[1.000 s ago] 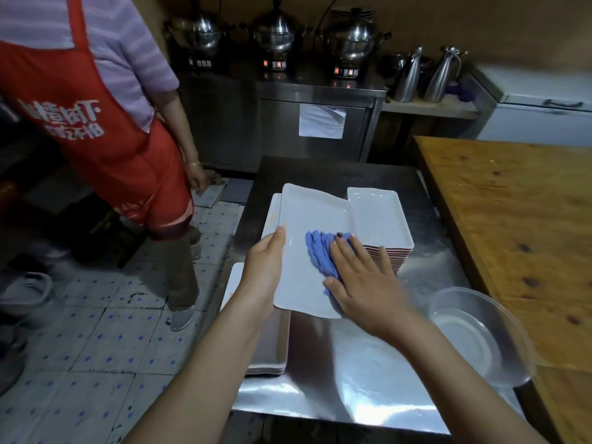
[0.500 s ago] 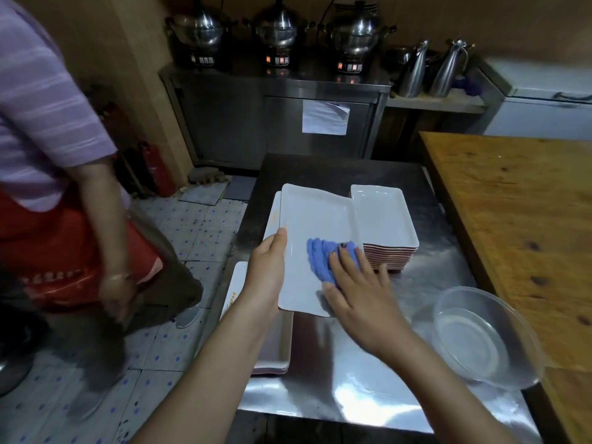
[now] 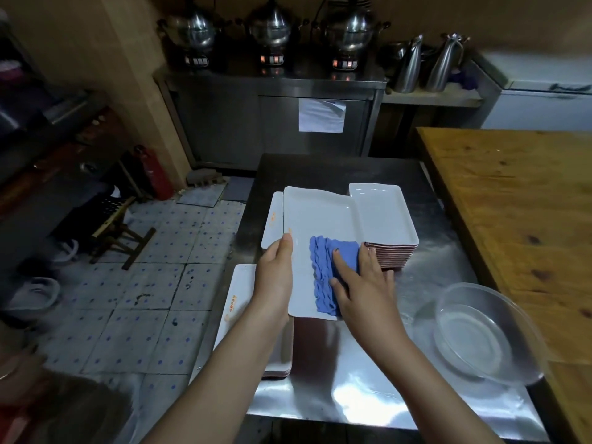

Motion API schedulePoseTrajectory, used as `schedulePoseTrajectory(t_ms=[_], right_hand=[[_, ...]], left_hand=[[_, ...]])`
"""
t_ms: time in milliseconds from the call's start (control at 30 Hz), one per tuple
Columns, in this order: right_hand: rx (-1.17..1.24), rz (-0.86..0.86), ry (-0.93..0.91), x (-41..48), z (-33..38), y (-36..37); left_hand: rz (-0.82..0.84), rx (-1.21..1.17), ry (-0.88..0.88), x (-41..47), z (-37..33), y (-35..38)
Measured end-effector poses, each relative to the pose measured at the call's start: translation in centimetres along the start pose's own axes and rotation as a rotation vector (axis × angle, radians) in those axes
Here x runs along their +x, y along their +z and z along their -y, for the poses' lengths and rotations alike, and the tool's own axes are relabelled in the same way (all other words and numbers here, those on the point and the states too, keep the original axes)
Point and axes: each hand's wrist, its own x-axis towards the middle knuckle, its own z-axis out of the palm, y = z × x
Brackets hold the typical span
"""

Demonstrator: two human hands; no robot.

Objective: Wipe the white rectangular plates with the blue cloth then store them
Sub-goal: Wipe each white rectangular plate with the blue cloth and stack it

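My left hand [image 3: 275, 277] grips the left rim of a white rectangular plate [image 3: 317, 219] held over the steel table [image 3: 352, 379]. My right hand [image 3: 362, 283] presses the blue cloth [image 3: 326, 267] flat on the plate's near right part. A stack of white plates [image 3: 384, 216] stands to the right, touching the held plate. Another plate [image 3: 272, 219] lies under its left side. A low stack of plates [image 3: 237, 302] sits at the table's left edge, partly hidden by my left arm.
A clear glass bowl [image 3: 480, 331] rests at the table's right, beside a wooden table [image 3: 512, 203]. Behind stands a steel counter [image 3: 272, 116] with three pots and two jugs. At the bottom left, part of another person [image 3: 48, 405] is in view over the tiled floor.
The cloth has spread out and slid toward the plate's near edge under my right hand. The other person has moved out of the left side, down to the bottom left corner.
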Motion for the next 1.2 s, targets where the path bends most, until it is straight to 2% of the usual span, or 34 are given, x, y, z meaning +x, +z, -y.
schedulePoseTrajectory(t_ms=[167, 300, 367, 500, 600, 800, 1033, 1200], right_hand=[[0.044, -0.064, 0.026, 0.8, 1.1, 0.5], [0.327, -0.220, 0.058, 1.4, 1.7, 1.1], [0.438, -0.243, 0.125, 1.9, 1.9, 1.0], [0.447, -0.168, 0.265, 3.2, 2.6, 1.0], [0.481, -0.127, 0.292, 4.1, 3.3, 1.7], [0.778, 0.036, 0.272, 4.4, 5.5, 2.3], [1.011, 0.019, 0.292, 4.1, 6.6, 4.5], [1.175, 0.100, 0.376, 3.8, 5.7, 6.4]], left_hand=[[-0.041, -0.028, 0.023, 0.5, 0.2, -0.2], [-0.055, -0.034, 0.029, 1.2, 0.7, -1.0], [-0.049, -0.036, 0.021, 1.5, 0.9, -1.7], [-0.051, -0.027, 0.024, 2.1, 1.1, -3.3], [-0.057, -0.009, 0.026, 2.6, 1.1, -4.4], [-0.085, -0.008, -0.006, 3.6, 1.3, -8.0], [-0.075, 0.002, -0.098, 4.6, 2.7, -11.8], [-0.048, 0.051, -0.170, 5.0, 5.3, -13.5]])
